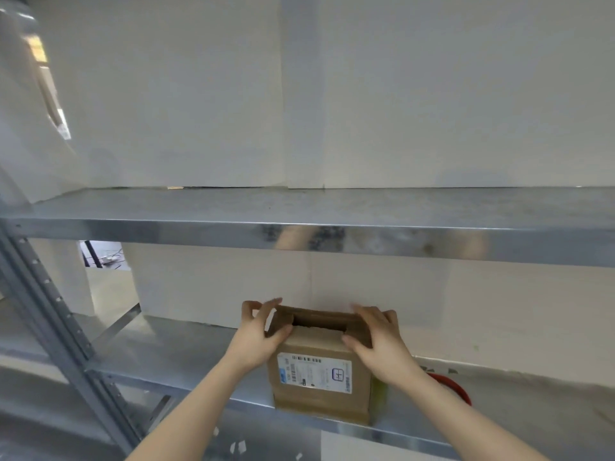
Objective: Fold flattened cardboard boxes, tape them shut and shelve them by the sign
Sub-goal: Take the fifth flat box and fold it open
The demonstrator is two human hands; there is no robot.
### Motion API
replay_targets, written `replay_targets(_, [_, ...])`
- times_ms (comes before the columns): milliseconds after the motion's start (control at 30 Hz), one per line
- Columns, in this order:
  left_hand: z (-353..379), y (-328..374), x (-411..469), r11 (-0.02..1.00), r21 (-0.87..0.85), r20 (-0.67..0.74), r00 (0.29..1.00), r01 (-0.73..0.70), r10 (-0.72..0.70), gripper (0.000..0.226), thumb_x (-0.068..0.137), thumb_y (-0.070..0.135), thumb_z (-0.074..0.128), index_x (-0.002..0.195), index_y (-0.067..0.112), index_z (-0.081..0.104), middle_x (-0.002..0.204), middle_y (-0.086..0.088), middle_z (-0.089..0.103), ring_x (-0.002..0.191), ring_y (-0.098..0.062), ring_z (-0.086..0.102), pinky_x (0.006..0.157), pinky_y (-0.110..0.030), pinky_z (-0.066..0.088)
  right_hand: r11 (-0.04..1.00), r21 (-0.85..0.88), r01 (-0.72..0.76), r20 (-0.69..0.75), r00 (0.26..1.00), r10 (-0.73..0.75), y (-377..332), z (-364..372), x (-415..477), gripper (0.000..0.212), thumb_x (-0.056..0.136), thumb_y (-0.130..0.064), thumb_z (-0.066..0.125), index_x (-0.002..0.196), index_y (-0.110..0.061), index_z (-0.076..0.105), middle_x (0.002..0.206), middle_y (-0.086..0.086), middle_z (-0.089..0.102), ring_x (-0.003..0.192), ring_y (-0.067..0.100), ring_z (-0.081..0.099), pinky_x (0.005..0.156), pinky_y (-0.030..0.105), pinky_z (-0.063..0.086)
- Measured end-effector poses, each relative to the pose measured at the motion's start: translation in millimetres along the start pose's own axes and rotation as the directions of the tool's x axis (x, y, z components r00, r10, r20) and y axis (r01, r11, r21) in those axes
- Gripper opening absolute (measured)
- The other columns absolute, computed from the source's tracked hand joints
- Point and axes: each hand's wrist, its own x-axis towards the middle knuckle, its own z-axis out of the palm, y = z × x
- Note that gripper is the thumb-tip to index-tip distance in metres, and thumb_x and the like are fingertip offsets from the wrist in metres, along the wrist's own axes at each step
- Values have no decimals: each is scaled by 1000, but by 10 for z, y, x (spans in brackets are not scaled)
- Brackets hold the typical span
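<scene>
Step in hand: shelving, judged from the box standing on the lower shelf, at its near edge and roughly mid-frame. Both hands are on its top. Left hand grips the top left corner, fingers curled over the far side and thumb on the near side. Right hand grips the top right corner the same way, thumb pressed on the near top edge. Box look: small, brown, upright, with a white printed label with barcode on the near face. The top is not fully flat; a dark slot shows between the flaps, and no tape is visible across it, so the closure looks unfinished or loose. The cardboard looks light and slightly soft at the corners. A red ring, possibly a tape roll, lies on the same shelf just right of the box, partly hidden by the right forearm. The upper shelf carries nothing in view. No sign is in view, so placement against it cannot be checked. Next move, as a judgement: push the box further from the edge, press the flaps level, then let go with both hands without tipping it.
</scene>
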Motion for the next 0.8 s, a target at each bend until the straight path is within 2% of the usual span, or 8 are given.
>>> replay_targets(100, [36, -18, 2, 995, 42, -36, 995, -89, 90, 25, 90, 40, 61, 111, 27, 63, 139, 3, 32, 112, -20, 56, 97, -36, 46, 987, -151, 46, 21, 999, -44, 30, 39, 10, 37, 95, -42, 53, 124, -21, 63, 123, -12, 52, 120, 14, 35, 100, 28, 34])
replay_targets(200, [31, -5, -38, 987, 122, 49, 993, -109, 103, 54, 91, 53, 51, 136, 24, 47, 143, 8, 45, 127, -16, 47, 102, -33, 41, 996, -90, 6, 46, 999, -2, 98, 7, 59, 30, 95, -44, 52, 114, -27, 67, 116, -16, 51, 115, 11, 38, 99, 31, 35])
replay_targets(300, [-28, 22, -93, 981, 165, 131, 988, -101, 80, 87, 78, 74, 52, 146, 25, 29, 143, 12, 45, 128, -11, 46, 100, -31, 42, 974, 131, -187, -77, 977, 198, 282, -43, 104, 21, 100, -32, 46, 111, -28, 63, 114, -6, 55, 115, 17, 49, 96, 32, 39])
replay_targets(367, [-62, 41, -104, 975, 193, 161, 984, -111, 81, 101, 68, 84, 48, 145, 21, 30, 144, 8, 45, 127, -13, 48, 99, -29, 42, 955, 96, -280, -86, 954, 288, 477, -52, 84, 29, 97, -18, 46, 122, -27, 56, 120, 2, 54, 118, 24, 51, 97, 36, 42])
replay_targets(500, [-93, 30, -51, 963, 220, 196, 974, -157, 114, 132, 45, 102, 23, 143, 14, 33, 144, -1, 43, 126, -18, 49, 98, -29, 42, 920, -42, -389, 163, 906, 391, 654, -32, 14, 69, 82, -7, 54, 142, -37, 37, 138, 6, 41, 124, 28, 47, 95, 32, 44])
replay_targets(600, [-66, -23, -50, 968, 199, 232, 967, -153, 105, 125, 53, 92, 45, 149, 16, 21, 151, 1, 35, 133, -16, 43, 104, -28, 38, 921, -120, -372, 277, 878, 391, 669, 57, 10, 83, 79, -14, 65, 147, -40, 25, 144, 7, 34, 123, 28, 49, 95, 30, 46])
replay_targets(700, [-49, -86, -62, 978, 165, 228, 970, -127, 87, 129, 48, 93, 46, 151, 19, 16, 153, 5, 33, 134, -13, 42, 105, -26, 37, 905, -193, -379, 266, 868, 420, 700, 155, 34, 82, 81, -28, 69, 147, -41, 22, 140, 8, 42, 119, 29, 53, 95, 33, 48])
replay_targets(800, [-28, -103, -56, 984, 134, 205, 975, -118, 89, 136, 41, 99, 39, 150, 20, 19, 152, 5, 35, 133, -14, 43, 105, -26, 37, 917, -109, -384, 188, 898, 398, 707, 196, 61, 60, 85, -27, 66, 133, -36, 32, 122, 4, 60, 100, 25, 61, 79, 31, 50])
